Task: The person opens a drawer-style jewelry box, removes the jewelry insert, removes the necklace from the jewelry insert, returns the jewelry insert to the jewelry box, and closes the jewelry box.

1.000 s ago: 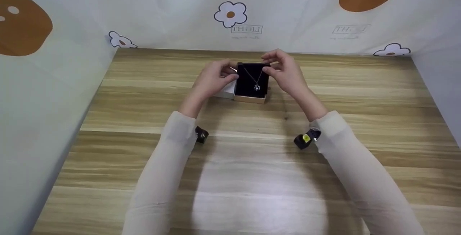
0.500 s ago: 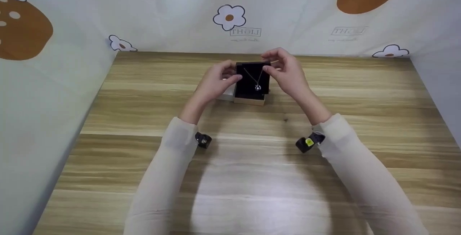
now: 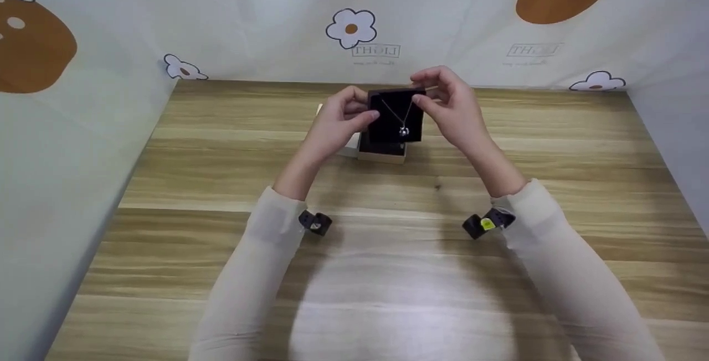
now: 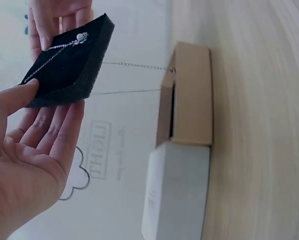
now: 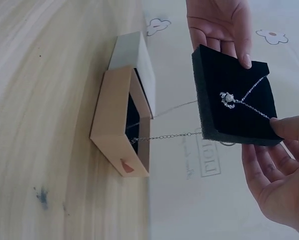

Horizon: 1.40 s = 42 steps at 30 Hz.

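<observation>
A black foam jewelry pad (image 3: 388, 131) is held up between both hands, raised above a small open cardboard box (image 3: 381, 157). My left hand (image 3: 339, 123) grips its left edge, thumb on top and fingers underneath. On the opposite edge, my right hand (image 3: 457, 109) pinches it the same way. Across the pad's face lies a silver necklace with a sparkling pendant (image 5: 228, 99). Its chain (image 4: 139, 66) runs in two strands from behind the pad down into the tan box (image 4: 193, 95). The box's inside looks dark.
A white box part (image 4: 182, 190) adjoins the tan box on its left side. Both stand on a wood-grain table (image 3: 221, 239) near its back edge. Behind rises a pale curtain (image 3: 266, 23) printed with flowers. Each wrist wears a dark camera strap.
Both hands have lifted the foam pad with the necklace out of the box, moving it up and slightly right. The box stays on the table, its dark inside now showing below the pad.
</observation>
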{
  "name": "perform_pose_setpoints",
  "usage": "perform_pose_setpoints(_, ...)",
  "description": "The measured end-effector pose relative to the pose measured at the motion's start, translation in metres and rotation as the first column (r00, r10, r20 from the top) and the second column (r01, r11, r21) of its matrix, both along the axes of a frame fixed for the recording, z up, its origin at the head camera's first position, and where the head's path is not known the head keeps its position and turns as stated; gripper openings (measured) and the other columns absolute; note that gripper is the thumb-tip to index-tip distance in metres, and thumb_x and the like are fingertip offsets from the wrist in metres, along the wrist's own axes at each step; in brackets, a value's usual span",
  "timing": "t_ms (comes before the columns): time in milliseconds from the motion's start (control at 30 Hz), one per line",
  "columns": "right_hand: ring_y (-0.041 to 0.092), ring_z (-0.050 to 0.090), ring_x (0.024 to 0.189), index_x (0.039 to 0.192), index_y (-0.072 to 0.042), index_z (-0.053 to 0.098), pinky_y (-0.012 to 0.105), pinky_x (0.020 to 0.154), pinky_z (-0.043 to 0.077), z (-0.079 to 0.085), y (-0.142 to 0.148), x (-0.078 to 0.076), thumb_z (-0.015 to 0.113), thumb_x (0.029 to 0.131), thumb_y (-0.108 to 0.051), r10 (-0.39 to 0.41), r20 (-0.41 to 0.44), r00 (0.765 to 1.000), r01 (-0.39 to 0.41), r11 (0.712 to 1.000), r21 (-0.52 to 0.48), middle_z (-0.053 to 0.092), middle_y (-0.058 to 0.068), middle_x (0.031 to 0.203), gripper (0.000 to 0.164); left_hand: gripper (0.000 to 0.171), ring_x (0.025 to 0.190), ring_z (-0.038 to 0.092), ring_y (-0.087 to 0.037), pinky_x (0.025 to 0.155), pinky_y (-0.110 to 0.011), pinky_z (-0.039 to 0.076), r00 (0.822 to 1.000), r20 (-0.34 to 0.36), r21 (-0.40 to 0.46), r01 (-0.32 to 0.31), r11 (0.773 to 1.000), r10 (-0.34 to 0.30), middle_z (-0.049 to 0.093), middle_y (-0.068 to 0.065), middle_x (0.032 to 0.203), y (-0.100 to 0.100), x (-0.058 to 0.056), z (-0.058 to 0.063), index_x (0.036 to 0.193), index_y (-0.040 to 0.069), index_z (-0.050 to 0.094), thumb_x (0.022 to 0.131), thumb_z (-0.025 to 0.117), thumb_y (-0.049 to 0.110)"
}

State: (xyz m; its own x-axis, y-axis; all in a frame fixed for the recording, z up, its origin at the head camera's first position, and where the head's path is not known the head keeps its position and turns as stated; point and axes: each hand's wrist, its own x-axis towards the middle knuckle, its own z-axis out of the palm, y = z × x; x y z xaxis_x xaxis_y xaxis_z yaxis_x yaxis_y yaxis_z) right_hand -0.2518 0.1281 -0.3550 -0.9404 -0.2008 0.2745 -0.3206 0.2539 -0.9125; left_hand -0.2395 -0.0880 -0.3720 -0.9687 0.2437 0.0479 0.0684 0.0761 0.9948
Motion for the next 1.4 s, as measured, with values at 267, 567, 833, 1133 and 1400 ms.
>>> perform_pose_setpoints(267, 0.008, 0.065, 0.097, 0.117, 0.005, 0.060, 0.019, 0.083, 0.054, 0.010, 0.006, 0.006, 0.064, 0.091, 0.006, 0.003, -0.032, 0.999, -0.005, 0.998, -0.069, 0.065, -0.003, 0.104, 0.026, 0.011, 0.089, 0.068, -0.009, 0.071, -0.023, 0.059, 1.000, 0.019, 0.080, -0.011, 0.997, 0.010, 0.072, -0.015, 0.105, 0.008, 0.004, 0.008, 0.102, 0.003, 0.057, 0.093, 0.063, 0.000)
perform_pose_setpoints(567, 0.004, 0.066, 0.090, 0.114, 0.003, 0.062, 0.019, 0.081, 0.054, 0.013, 0.009, 0.008, 0.065, 0.089, 0.007, -0.002, -0.049, 0.999, -0.003, 0.995, -0.095, 0.067, -0.004, 0.100, 0.026, 0.011, 0.088, 0.069, -0.009, 0.070, -0.025, 0.059, 0.999, 0.028, 0.076, -0.035, 0.996, 0.033, 0.073, -0.016, 0.106, 0.012, 0.008, 0.014, 0.098, 0.005, 0.058, 0.092, 0.066, 0.001)
perform_pose_setpoints(833, 0.008, 0.067, 0.089, 0.114, 0.000, 0.064, 0.018, 0.080, 0.055, 0.017, 0.012, 0.013, 0.065, 0.090, 0.005, -0.009, -0.045, 0.999, 0.004, 0.994, -0.108, 0.068, -0.003, 0.101, 0.024, 0.012, 0.087, 0.071, -0.013, 0.075, -0.029, 0.063, 0.996, 0.073, 0.164, -0.053, 0.985, 0.041, 0.073, -0.013, 0.098, 0.018, 0.014, 0.019, 0.092, 0.005, 0.057, 0.091, 0.065, -0.004)
perform_pose_setpoints(1133, 0.013, 0.067, 0.095, 0.114, 0.002, 0.063, 0.018, 0.081, 0.057, 0.025, 0.017, 0.018, 0.065, 0.091, 0.003, -0.025, -0.049, 0.998, 0.020, 0.994, -0.106, 0.067, 0.001, 0.107, 0.024, 0.010, 0.090, 0.072, -0.019, 0.079, -0.035, 0.063, 0.995, 0.087, 0.194, -0.066, 0.979, 0.050, 0.072, -0.018, 0.104, 0.022, 0.020, 0.024, 0.095, 0.002, 0.059, 0.091, 0.065, -0.005)
perform_pose_setpoints(1400, 0.013, 0.067, 0.094, 0.110, 0.000, 0.066, 0.018, 0.077, 0.056, 0.032, 0.022, 0.021, 0.064, 0.091, 0.002, -0.090, -0.138, 0.986, 0.077, 0.992, -0.097, 0.068, 0.008, 0.110, 0.020, 0.009, 0.094, 0.073, -0.020, 0.080, -0.035, 0.063, 0.994, 0.095, 0.213, -0.076, 0.974, 0.057, 0.070, -0.016, 0.104, 0.024, 0.021, 0.023, 0.096, 0.001, 0.059, 0.092, 0.063, -0.006)
